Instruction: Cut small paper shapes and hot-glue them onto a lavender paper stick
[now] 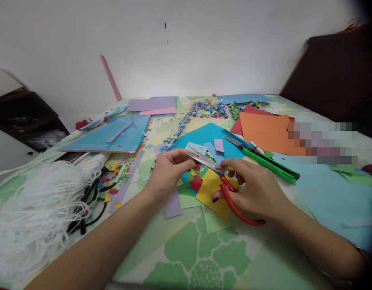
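Observation:
My right hand (255, 189) grips red-handled scissors (208, 162), their blades slightly parted and pointing left. At the blade tips, my left hand (170, 169) has its fingertips pinched together; whatever is between them is too small or hidden to make out. Beneath the hands lie a yellow paper piece (210, 191), a red scrap (196, 184) and a blue sheet (200, 135). A small lilac paper piece (219, 145) rests on the blue sheet, just beyond the scissors. A lilac strip (173, 205) lies below my left hand.
To the right is a green box cutter (270, 164), blade out, beside an orange sheet (261, 131). White string (37, 213) is heaped at left, near a blue pad (104, 133). A garland of curled paper (186, 119) runs across the back of the patterned tablecloth (186, 249).

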Available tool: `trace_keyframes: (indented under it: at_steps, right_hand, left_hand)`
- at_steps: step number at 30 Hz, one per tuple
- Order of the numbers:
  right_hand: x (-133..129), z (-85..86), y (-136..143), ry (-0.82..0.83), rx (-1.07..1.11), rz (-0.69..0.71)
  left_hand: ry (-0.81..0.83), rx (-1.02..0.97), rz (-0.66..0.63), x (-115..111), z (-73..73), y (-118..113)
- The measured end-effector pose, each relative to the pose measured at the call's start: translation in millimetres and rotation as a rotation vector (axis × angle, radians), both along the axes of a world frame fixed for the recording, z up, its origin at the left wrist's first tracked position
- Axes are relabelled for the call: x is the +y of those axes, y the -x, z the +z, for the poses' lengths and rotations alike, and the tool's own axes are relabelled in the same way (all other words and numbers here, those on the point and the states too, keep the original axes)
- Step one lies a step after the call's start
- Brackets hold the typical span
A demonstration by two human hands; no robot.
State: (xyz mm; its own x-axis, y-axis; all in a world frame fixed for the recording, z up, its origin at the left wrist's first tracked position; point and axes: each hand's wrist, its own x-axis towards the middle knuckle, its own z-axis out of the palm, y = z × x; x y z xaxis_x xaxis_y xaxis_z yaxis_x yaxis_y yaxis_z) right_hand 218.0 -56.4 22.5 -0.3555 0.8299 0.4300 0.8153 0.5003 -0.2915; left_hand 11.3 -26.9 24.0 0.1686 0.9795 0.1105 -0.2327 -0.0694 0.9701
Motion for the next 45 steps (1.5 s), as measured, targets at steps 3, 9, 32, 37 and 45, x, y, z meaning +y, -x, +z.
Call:
trace_keyframes:
  at_steps: [3, 9, 32, 37, 45]
  right_hand:
    - [-0.3, 0.2, 0.1, -0.014, -0.011, 0.014]
    - [-0.9, 0.5, -0.3, -0.031, -0.012, 0.043]
    - [-3.1, 4.8, -0.8, -0.075, -0.001, 0.076]
    - [-4.4, 5.8, -0.6, -0.082, 0.0, 0.084]
    - [-5.4, 6.3, -1.1, -0.07, 0.008, 0.085]
  left_hand:
    - [0.014, -0.013, -0.001, -0.5, 0.8, -1.0]
    - [0.068, -0.028, -0.014, -1.6, 2.6, -3.5]
    - [0.129, 0.004, -0.041, -0.5, 14.1, 2.4]
    - [0.139, 0.01, -0.048, -1.2, 17.1, 3.0]
    - [0.125, 0.0, -0.037, 0.2, 18.2, 6.7]
